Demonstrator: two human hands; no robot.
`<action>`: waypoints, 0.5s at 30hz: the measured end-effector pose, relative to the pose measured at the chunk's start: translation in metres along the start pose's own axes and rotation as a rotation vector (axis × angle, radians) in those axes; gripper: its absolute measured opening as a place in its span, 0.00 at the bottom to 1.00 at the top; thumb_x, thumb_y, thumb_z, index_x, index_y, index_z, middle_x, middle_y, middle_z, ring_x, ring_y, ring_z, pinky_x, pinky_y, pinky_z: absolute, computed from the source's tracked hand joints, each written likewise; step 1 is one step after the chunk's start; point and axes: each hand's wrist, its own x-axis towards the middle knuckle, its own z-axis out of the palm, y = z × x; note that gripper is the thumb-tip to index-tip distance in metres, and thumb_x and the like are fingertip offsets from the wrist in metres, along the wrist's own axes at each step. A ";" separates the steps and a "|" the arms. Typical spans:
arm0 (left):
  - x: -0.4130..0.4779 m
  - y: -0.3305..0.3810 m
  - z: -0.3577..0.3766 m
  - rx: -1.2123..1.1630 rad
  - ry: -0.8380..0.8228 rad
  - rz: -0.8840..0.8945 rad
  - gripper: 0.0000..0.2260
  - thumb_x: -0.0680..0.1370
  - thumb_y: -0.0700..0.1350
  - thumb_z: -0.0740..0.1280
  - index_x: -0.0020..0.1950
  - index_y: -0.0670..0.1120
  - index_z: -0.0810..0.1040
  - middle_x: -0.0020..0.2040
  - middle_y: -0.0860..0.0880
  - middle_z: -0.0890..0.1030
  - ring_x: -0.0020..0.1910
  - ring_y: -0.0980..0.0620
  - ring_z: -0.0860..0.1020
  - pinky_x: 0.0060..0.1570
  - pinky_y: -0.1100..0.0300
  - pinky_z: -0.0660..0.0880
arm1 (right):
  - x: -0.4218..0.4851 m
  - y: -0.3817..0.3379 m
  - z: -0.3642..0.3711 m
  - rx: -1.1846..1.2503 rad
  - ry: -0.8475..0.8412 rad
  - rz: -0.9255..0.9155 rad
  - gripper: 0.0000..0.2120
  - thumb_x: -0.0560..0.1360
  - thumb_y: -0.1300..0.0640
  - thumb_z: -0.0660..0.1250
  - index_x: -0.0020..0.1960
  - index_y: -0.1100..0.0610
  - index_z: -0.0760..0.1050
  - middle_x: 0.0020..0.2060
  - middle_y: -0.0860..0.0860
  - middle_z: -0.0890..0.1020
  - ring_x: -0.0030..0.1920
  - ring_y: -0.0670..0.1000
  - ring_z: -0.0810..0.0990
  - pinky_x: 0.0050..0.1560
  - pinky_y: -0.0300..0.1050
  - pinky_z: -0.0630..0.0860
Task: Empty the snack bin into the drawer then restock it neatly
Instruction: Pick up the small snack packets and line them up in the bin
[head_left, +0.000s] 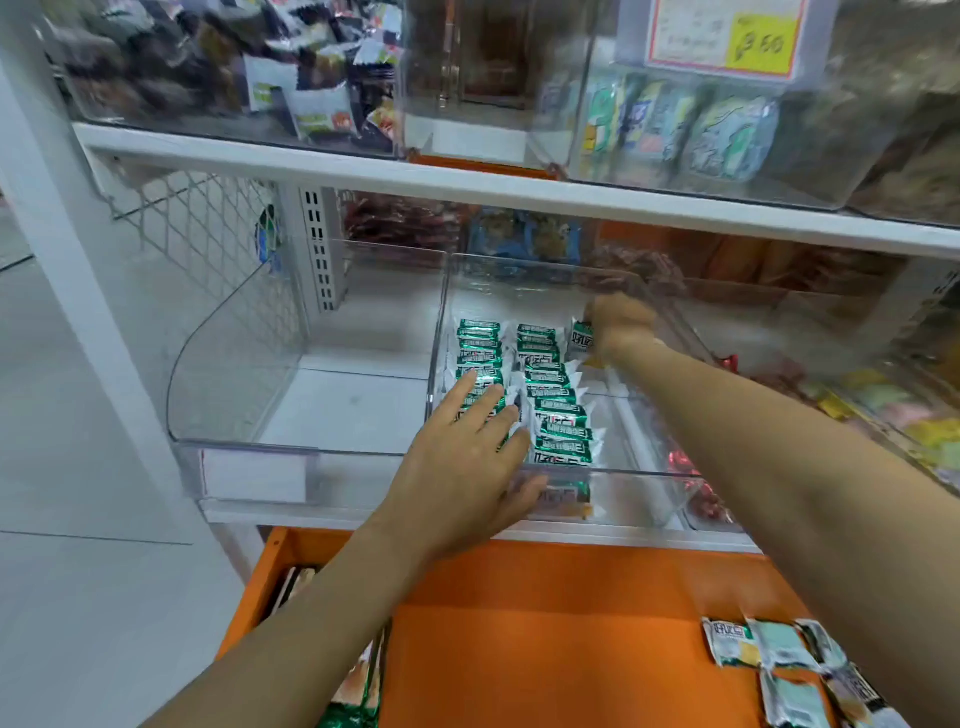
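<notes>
The clear snack bin (644, 493) is seen on the lower white shelf (363, 513), directly above the open orange drawer (545, 623). Inside the bin, green-and-white packets are laid in two overlapping rows running front to back: a left row (478, 348) and a middle row (556, 410). The left hand (467, 462) is held flat with its fingers straight and spread, and its fingertips are rested on the front part of the left row; nothing is grasped by it. The right hand (621, 325) is reached to the back right of the bin, where a single packet (583, 339) is pinched by its curled fingers, just beside the far end of the middle row. The packet is held roughly upright, though the exact grip is obscured by motion blur. In the drawer, a small heap of loose packets (779, 660) is seen at the right front corner, and further packets (358, 686) are stood on edge along the left wall. To the left of the snack bin a second transparent bin (234, 364) is set on the same shelf, and to the right a bin of mixed coloured sweets (909, 415) is visible. On the upper shelf (467, 176) more clear bins (493, 78) of blurred wrapped snacks are lined up, and a price label (761, 39) with a yellow patch is fixed to one of them.
</notes>
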 end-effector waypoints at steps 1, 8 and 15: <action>-0.004 -0.003 0.001 0.012 0.042 -0.014 0.25 0.79 0.61 0.54 0.57 0.45 0.82 0.60 0.44 0.81 0.66 0.43 0.74 0.72 0.41 0.56 | 0.004 -0.001 0.005 0.030 0.009 0.007 0.13 0.74 0.61 0.69 0.59 0.58 0.78 0.55 0.58 0.81 0.55 0.59 0.81 0.50 0.50 0.79; -0.012 -0.016 0.003 0.056 0.082 -0.096 0.31 0.78 0.67 0.53 0.57 0.44 0.82 0.65 0.42 0.77 0.71 0.42 0.69 0.72 0.39 0.57 | 0.017 0.001 0.016 0.268 -0.093 -0.007 0.17 0.70 0.60 0.75 0.57 0.61 0.79 0.53 0.59 0.81 0.53 0.59 0.80 0.53 0.49 0.79; -0.013 -0.015 0.004 0.052 0.052 -0.113 0.31 0.78 0.67 0.52 0.58 0.45 0.82 0.65 0.43 0.78 0.70 0.43 0.70 0.71 0.39 0.58 | 0.006 0.002 0.020 0.190 -0.268 -0.115 0.12 0.76 0.66 0.64 0.59 0.65 0.78 0.56 0.60 0.81 0.54 0.59 0.81 0.58 0.48 0.77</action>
